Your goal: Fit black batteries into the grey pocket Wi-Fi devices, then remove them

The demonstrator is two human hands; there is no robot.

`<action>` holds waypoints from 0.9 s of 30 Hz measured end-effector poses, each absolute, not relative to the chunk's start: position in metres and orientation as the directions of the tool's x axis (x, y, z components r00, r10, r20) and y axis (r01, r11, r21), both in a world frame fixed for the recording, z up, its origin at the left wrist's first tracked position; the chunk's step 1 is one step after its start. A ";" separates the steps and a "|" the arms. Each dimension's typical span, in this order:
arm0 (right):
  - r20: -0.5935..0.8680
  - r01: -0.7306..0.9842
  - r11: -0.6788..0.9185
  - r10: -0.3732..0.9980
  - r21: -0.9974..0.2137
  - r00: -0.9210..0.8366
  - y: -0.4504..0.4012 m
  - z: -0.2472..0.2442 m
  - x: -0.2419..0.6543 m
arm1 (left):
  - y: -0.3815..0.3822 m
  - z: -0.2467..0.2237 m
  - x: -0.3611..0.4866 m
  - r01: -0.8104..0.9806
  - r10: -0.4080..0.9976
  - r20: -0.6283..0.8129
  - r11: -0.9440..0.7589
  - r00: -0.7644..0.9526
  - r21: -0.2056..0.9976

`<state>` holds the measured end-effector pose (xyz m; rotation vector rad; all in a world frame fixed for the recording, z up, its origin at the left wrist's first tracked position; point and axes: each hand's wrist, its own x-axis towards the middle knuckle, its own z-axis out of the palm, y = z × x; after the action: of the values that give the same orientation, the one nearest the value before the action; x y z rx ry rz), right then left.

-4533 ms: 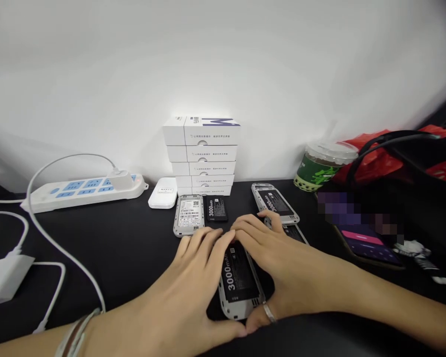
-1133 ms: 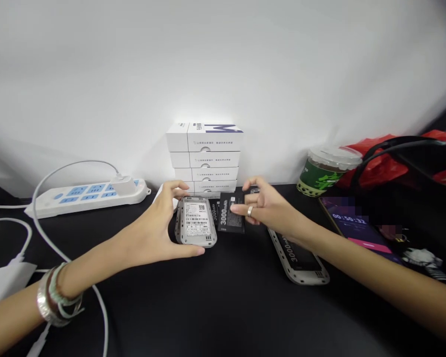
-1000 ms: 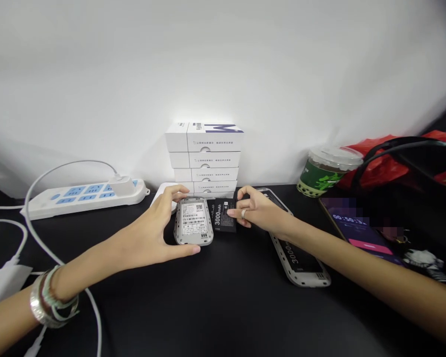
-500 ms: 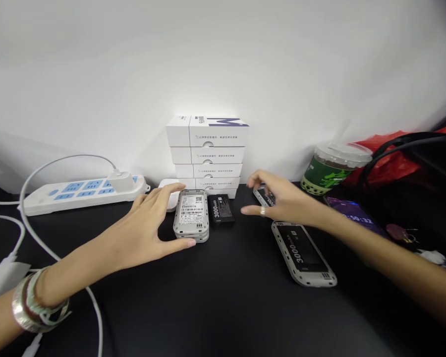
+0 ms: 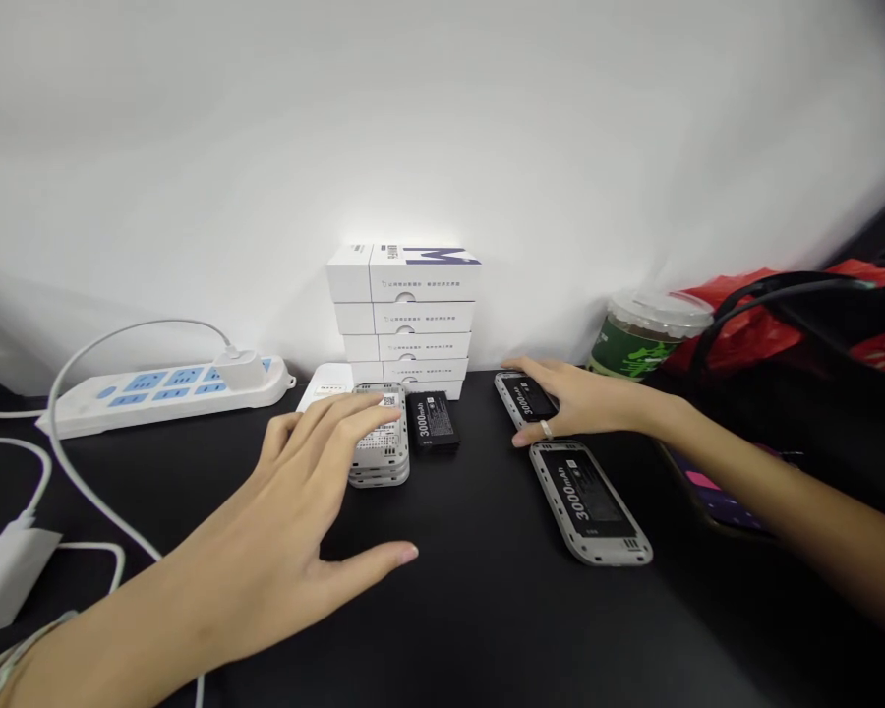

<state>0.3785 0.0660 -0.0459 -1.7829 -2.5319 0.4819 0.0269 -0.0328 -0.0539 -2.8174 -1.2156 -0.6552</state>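
Note:
My left hand (image 5: 295, 511) is open, thumb and fingers spread, with its fingertips over the left side of a stack of grey device bodies (image 5: 380, 457). The top body has a white printed label, partly covered by my fingers. Right beside this stack lies a black 3000mAh battery (image 5: 434, 421). My right hand (image 5: 575, 398) spans a grey device with a battery in it (image 5: 517, 395), its fingers at the far edge and the thumb by the near edge; firm contact cannot be made out. A second device with a fitted battery (image 5: 590, 501) lies flat, nearer to me.
White boxes (image 5: 405, 320) stand stacked against the wall, a white device (image 5: 324, 382) at their left. A power strip (image 5: 169, 388) with a charger and white cables lies left. On the right are a lidded drink cup (image 5: 641, 334), a phone (image 5: 715, 497) and a red and black bag (image 5: 767, 324).
My right hand has come down around the far device. My left hand has shifted nearer to me, its thumb leaving the stack. The view has moved slightly.

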 end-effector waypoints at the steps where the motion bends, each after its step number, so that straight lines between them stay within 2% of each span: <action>1: -0.180 0.916 0.312 0.915 -0.251 -0.361 0.066 -0.045 0.379 | -0.034 -0.054 0.027 0.696 0.692 0.377 -0.701 0.615 0.152; 5: -0.169 0.919 0.318 0.917 -0.234 -0.361 0.068 -0.044 0.380 | -0.038 -0.053 0.027 0.700 0.702 0.370 -0.695 0.609 0.165; 10: -0.019 0.930 0.315 0.946 -0.189 -0.324 0.052 -0.041 0.371 | -0.047 -0.053 0.027 0.717 0.750 0.357 -0.651 0.557 0.250; 13: 0.073 0.872 0.442 0.896 -0.207 -0.437 0.020 -0.034 0.352 | -0.056 -0.060 0.032 0.685 0.769 0.313 -0.638 0.557 0.352; 16: 0.063 0.733 0.630 0.768 -0.255 -0.638 -0.018 -0.037 0.323 | -0.063 -0.077 0.044 0.592 0.756 0.290 -0.645 0.587 0.484; 18: 0.063 0.658 0.702 0.696 -0.273 -0.716 -0.037 -0.048 0.305 | -0.066 -0.090 0.054 0.537 0.724 0.301 -0.672 0.620 0.510; 21: 0.132 0.588 0.760 0.636 -0.276 -0.760 -0.048 -0.070 0.289 | -0.066 -0.102 0.067 0.556 0.711 0.246 -0.680 0.658 0.479; 24: 0.218 0.574 0.749 0.653 -0.331 -0.726 -0.043 -0.087 0.284 | -0.063 -0.101 0.078 0.593 0.722 0.162 -0.657 0.673 0.466; 27: 0.175 0.623 0.616 0.764 -0.483 -0.621 -0.033 -0.090 0.285 | -0.059 -0.093 0.087 0.575 0.724 0.172 -0.649 0.668 0.498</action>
<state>0.2846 -0.0333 -0.0903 -1.1111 -2.4786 0.5397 0.0873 -0.0586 -0.0931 -3.2332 -1.3255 -0.6577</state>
